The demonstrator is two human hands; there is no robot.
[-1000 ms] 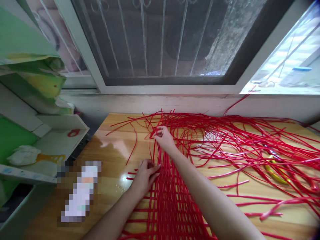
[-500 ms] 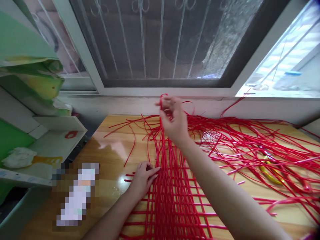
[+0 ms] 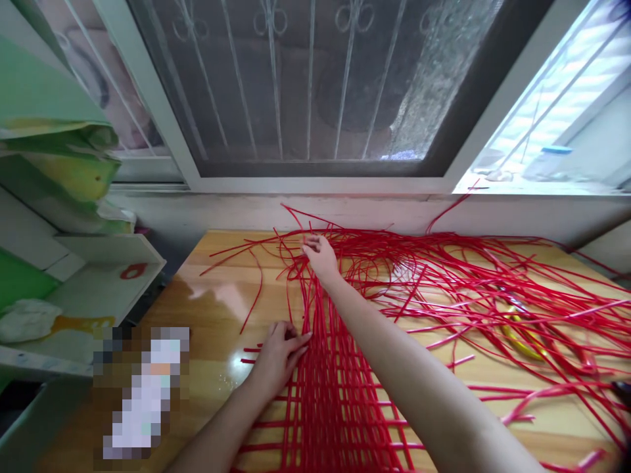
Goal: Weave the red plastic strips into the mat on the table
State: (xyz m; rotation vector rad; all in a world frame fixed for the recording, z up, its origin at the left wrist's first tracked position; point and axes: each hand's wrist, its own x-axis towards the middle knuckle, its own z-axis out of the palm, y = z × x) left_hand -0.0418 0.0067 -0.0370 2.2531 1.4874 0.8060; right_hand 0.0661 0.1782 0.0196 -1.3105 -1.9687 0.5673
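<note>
While the left hand (image 3: 280,355) stays at the left edge of the woven red mat (image 3: 340,401), the right hand (image 3: 321,259) has come down from its raised place before the wall (image 3: 236,211) and is now low over the far end of the table (image 3: 224,276). Its fingers are curled, and they seem to pinch a thin red strand (image 3: 311,215), which bends up behind them. The left thumb and forefinger touch the mat's edge; whether they grip it or only press, I cannot tell. The mat lies on the table below both hands, its far strips not yet crossed. I judge that this lowering brings the strand back to these strips, with the weave kept steady.
</note>
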